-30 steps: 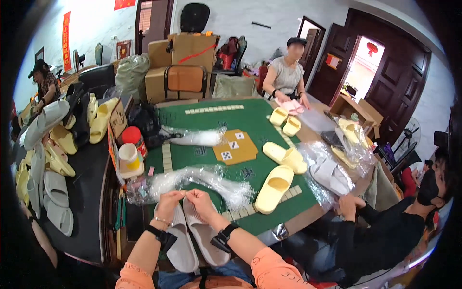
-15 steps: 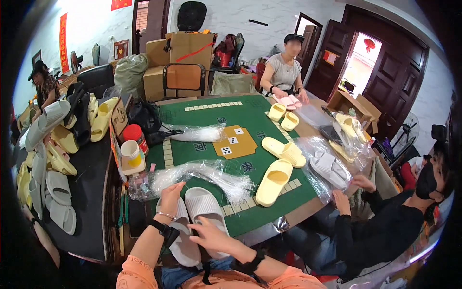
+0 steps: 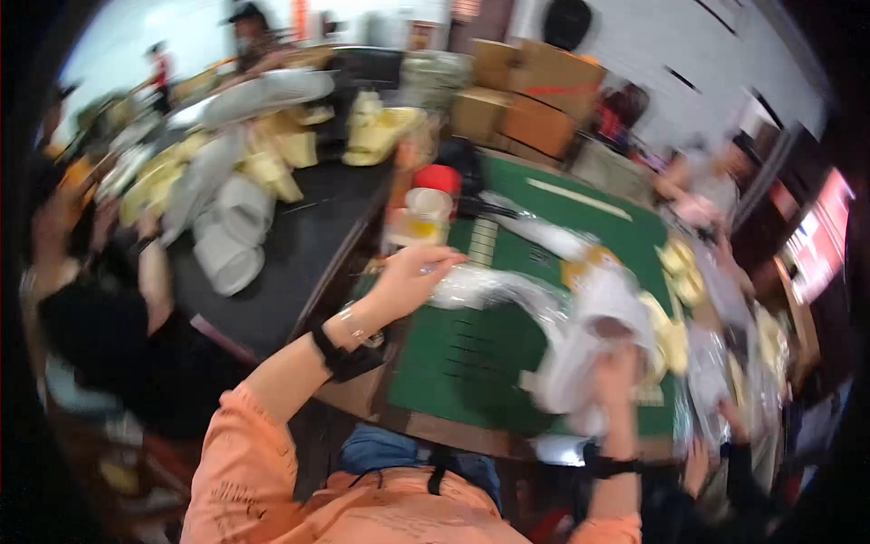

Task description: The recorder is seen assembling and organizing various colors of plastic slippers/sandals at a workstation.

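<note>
Since half a second ago the view has swung left and blurred, and the pair of white foam slippers (image 3: 589, 354) that lay flat at the near edge is now lifted in the right hand (image 3: 614, 370), in the lower right of the frame. That hand is closed around the slippers from below, fingers wrapped on the soles, so the pair stands bunched together above the green felt-topped table (image 3: 453, 363). The left hand (image 3: 410, 276) has reached out to the centre of the frame and pinches the end of a clear crinkled plastic bag (image 3: 494, 286), thumb and fingers drawn together on the film; the bag lies stretched along the table, its mouth toward that hand, probably so the slippers can be fed in. A red-lidded plastic jar (image 3: 428, 204) stands just beyond the left hand. In the upper left of the frame a dark side table (image 3: 299, 245) carries heaps of yellow and grey slippers (image 3: 227, 181), seemingly stock waiting nearby. Another person's sleeve and arm show at the left edge.
</note>
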The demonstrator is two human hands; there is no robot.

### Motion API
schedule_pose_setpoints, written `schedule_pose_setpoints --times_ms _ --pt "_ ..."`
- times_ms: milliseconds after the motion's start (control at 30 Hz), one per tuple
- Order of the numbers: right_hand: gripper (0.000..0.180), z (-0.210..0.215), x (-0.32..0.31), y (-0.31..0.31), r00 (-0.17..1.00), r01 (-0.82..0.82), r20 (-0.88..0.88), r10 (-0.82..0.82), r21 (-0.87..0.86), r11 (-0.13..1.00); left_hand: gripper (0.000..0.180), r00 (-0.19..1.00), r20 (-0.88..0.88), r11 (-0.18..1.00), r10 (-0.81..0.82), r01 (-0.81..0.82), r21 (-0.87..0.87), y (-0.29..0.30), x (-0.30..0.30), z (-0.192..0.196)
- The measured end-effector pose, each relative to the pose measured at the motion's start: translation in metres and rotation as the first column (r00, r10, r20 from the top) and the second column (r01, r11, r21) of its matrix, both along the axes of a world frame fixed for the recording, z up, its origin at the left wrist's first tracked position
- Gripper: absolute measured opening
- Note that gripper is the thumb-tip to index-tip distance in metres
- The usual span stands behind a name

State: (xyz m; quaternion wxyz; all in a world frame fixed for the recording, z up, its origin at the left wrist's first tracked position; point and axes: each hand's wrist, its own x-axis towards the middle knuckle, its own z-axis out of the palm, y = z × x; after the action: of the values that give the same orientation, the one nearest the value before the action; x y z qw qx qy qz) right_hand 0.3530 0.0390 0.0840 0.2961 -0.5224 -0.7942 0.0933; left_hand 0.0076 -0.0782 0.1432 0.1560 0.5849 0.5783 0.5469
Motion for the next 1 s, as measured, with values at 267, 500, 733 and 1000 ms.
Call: schedule_pose_setpoints --times_ms 267,500,733,1000 --pt "0.046 -0.07 0.31 0.261 0.757 0.336 0.51 -0.408 0.231 0.913 0.018 0.618 -0.145 0.631 0.773 -0.773 0.067 -0.057 -0.147 0.009" --pt "0.048 -0.058 0.226 0.272 0.872 0.195 0.405 -0.273 0.224 0.955 0.033 0.087 -0.262 0.058 0.961 -0.991 -0.118 -0.119 -0.243 0.011" --pt "0.048 -0.046 0.19 0.142 0.928 0.255 0.18 -0.326 0.33 0.909 0.029 0.381 0.241 0.386 0.893 -0.922 0.027 -0.023 -0.323 0.022" --pt "0.047 0.043 0.056 -0.016 0.998 0.07 -0.001 -0.07 0.02 0.997 0.035 0.824 0.12 0.746 0.554 -0.556 0.368 0.024 -0.495 0.016"
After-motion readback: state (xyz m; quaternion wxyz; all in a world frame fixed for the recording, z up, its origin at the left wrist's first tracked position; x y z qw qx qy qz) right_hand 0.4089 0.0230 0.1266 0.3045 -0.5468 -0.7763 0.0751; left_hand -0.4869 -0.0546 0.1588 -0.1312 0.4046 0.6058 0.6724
